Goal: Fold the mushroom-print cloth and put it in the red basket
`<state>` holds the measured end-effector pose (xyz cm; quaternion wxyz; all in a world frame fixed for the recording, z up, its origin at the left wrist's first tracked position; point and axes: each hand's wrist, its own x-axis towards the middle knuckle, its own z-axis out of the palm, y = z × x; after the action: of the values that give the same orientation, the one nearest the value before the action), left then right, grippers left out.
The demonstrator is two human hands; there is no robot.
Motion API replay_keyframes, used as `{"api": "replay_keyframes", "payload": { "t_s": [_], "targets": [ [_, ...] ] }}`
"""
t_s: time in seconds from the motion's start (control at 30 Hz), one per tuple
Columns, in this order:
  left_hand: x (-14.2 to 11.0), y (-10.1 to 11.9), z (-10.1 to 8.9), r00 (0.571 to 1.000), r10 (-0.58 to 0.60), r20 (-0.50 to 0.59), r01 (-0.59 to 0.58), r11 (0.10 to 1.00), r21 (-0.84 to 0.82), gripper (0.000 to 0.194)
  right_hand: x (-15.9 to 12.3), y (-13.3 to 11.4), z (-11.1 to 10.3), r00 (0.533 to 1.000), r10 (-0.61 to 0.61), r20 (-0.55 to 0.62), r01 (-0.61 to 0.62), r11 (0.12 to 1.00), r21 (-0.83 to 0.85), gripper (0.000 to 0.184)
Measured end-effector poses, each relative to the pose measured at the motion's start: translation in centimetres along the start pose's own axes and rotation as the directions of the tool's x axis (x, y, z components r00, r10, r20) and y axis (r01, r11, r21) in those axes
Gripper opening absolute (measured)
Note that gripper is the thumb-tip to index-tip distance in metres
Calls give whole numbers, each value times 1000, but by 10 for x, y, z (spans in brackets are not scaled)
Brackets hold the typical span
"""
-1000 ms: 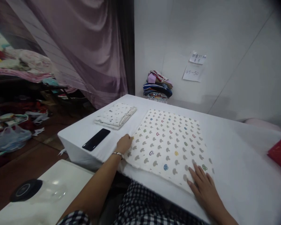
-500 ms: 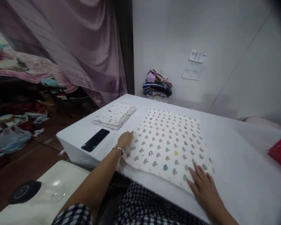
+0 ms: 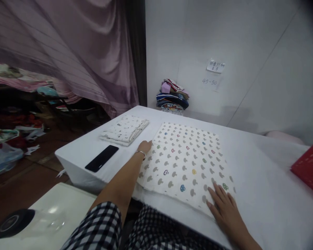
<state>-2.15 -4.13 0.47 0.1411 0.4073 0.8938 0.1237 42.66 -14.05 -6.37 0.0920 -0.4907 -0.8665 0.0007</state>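
A white cloth (image 3: 185,163) printed with grey and coloured mushroom shapes lies flat on the white table (image 3: 263,180). My left hand (image 3: 145,146) rests at the cloth's left edge, fingers curled against it; whether it pinches the fabric is hidden. A bracelet sits on that wrist. My right hand (image 3: 223,205) lies flat with fingers spread on the cloth's near right corner.
A folded patterned cloth (image 3: 125,129) and a black phone (image 3: 101,158) lie left of the spread cloth. A stack of folded fabrics (image 3: 172,98) stands against the far wall under paper notes. A red item (image 3: 309,166) lies at the right. A white stool (image 3: 41,218) stands at the lower left.
My left hand has slid farther along the cloth's left edge, away from me. My right hand has stayed pressed on the near corner. The view has shifted slightly.
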Motion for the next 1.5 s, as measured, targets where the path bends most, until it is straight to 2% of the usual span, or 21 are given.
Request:
{"api": "replay_keyframes", "payload": {
  "t_s": [0.3,0.47,0.6,0.73,0.8,0.9,1.03,1.2,1.3,1.43,1.5],
  "targets": [
    [-21,2,9,995,49,-91,-46,998,32,37,-1,-2,-3,1000,4,12,-4,1000,13,52],
    [-25,0,10,990,77,-120,-73,997,39,40,10,-4,-21,990,50,131,-61,995,82,55],
    [-26,0,10,989,69,-129,-65,997,37,39,52,-31,-53,985,-1,170,-27,986,166,61],
    [-27,0,11,987,73,-141,-69,997,32,38,124,-87,-68,959,-149,239,87,963,254,70],
    [-28,-1,12,986,74,-151,-70,997,30,38,163,-119,-64,934,-242,265,165,945,283,72],
    [-28,-2,14,984,72,-161,-69,997,29,36,217,-161,-47,912,-293,286,214,937,276,77],
    [-27,-3,16,986,65,-156,-61,998,31,36,263,-191,-18,908,-292,299,223,944,243,80],
    [-26,-4,18,985,68,-157,-64,998,27,36,276,-192,5,900,-288,327,224,949,220,79],
    [-26,-4,18,985,65,-158,-63,998,20,35,274,-189,7,895,-281,347,210,951,229,78],
    [-26,-4,19,985,65,-160,-64,998,11,36,267,-189,7,919,-282,277,221,948,231,77],
    [-25,-4,19,985,65,-161,-65,998,8,36,264,-190,6,913,-301,274,238,941,240,75]
  ]
}}
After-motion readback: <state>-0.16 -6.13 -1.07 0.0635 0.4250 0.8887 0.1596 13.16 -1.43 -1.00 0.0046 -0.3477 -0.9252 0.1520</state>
